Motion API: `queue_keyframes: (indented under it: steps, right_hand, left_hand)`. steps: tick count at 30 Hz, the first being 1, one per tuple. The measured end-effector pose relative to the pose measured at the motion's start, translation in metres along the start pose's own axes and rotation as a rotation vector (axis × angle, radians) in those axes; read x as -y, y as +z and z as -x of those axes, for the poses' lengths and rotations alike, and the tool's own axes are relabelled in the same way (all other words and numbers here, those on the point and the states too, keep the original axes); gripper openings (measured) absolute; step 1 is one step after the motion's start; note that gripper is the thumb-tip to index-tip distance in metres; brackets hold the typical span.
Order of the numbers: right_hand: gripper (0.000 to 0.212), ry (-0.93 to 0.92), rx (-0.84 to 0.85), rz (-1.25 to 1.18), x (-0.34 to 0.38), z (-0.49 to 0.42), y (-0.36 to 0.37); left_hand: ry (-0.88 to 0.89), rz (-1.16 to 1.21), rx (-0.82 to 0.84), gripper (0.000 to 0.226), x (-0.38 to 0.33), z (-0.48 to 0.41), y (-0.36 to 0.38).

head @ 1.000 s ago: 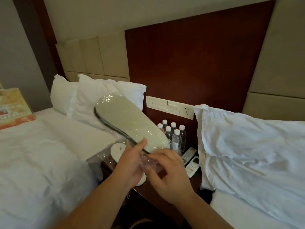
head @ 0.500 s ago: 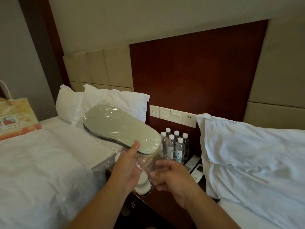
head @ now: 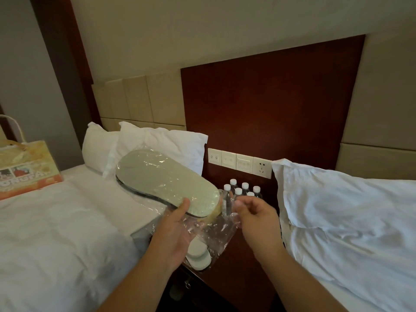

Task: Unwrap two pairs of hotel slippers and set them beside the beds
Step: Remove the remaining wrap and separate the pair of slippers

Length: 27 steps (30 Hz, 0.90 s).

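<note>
A wrapped pair of pale grey-green slippers [head: 166, 183] with a dark sole edge is held sole-up above the gap between the two beds. My left hand [head: 174, 230] grips its near end from below, thumb on the sole. My right hand [head: 256, 218] pinches the loose clear plastic wrap [head: 221, 233] at the pack's open end. Another wrapped pair of white slippers [head: 199, 255] lies on the dark wooden nightstand [head: 238, 271] under my left hand, mostly hidden.
Several water bottles [head: 242, 191] stand at the back of the nightstand under a row of wall switches [head: 239, 162]. The left bed [head: 56, 233] carries pillows and an orange paper bag [head: 24, 167]. The right bed [head: 351, 221] has a white pillow.
The slipper pack has tilted flatter and lower. My right hand has moved off the pack's end and now pulls the plastic wrap away to the right. The view has tipped upward.
</note>
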State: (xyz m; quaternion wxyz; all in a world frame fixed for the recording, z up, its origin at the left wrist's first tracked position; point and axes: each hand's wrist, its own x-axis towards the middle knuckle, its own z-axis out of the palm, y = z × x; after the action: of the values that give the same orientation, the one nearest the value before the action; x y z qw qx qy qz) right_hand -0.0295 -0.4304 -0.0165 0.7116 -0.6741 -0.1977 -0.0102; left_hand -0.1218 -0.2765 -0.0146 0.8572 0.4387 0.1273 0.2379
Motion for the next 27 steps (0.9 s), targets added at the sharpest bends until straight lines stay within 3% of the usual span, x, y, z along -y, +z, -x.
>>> queue_keyframes:
  steps: [3, 5, 7, 10, 12, 15, 18, 23, 27]
  right_hand:
    - [0.015, 0.355, -0.007, -0.368, 0.001, -0.003, -0.002]
    - [0.017, 0.459, -0.046, -0.439, -0.002, -0.003, -0.001]
    - [0.014, 0.396, -0.125, -0.406, -0.003, 0.003, 0.002]
    - [0.021, -0.024, -0.283, -0.134, 0.001, 0.021, 0.001]
    - [0.027, -0.164, -0.177, -0.041, 0.004, 0.032, 0.003]
    - [0.031, 0.048, 0.052, -0.078, 0.007, 0.036, 0.012]
    - [0.024, 0.280, 0.183, -0.274, 0.013, 0.031, 0.016]
    - [0.038, 0.305, 0.412, -0.759, 0.018, 0.023, 0.013]
    - [0.045, 0.362, 0.512, -0.926, 0.014, 0.022, 0.014]
  left_hand:
    - [-0.018, 0.003, 0.037, 0.048, -0.001, 0.003, 0.002]
    - [-0.024, 0.015, 0.074, 0.042, 0.000, 0.004, 0.003]
    - [-0.027, 0.021, 0.103, 0.039, -0.001, 0.004, 0.003]
    - [-0.007, 0.002, 0.095, 0.039, -0.002, 0.005, 0.002]
    - [0.011, -0.006, 0.108, 0.037, -0.003, 0.005, 0.001]
    - [0.035, -0.044, 0.121, 0.043, -0.005, 0.006, 0.002]
    - [0.046, -0.097, 0.155, 0.047, -0.008, 0.009, 0.002]
    - [0.059, -0.216, 0.193, 0.044, -0.017, 0.011, 0.000]
    - [0.027, -0.265, 0.202, 0.043, -0.022, 0.012, -0.004]
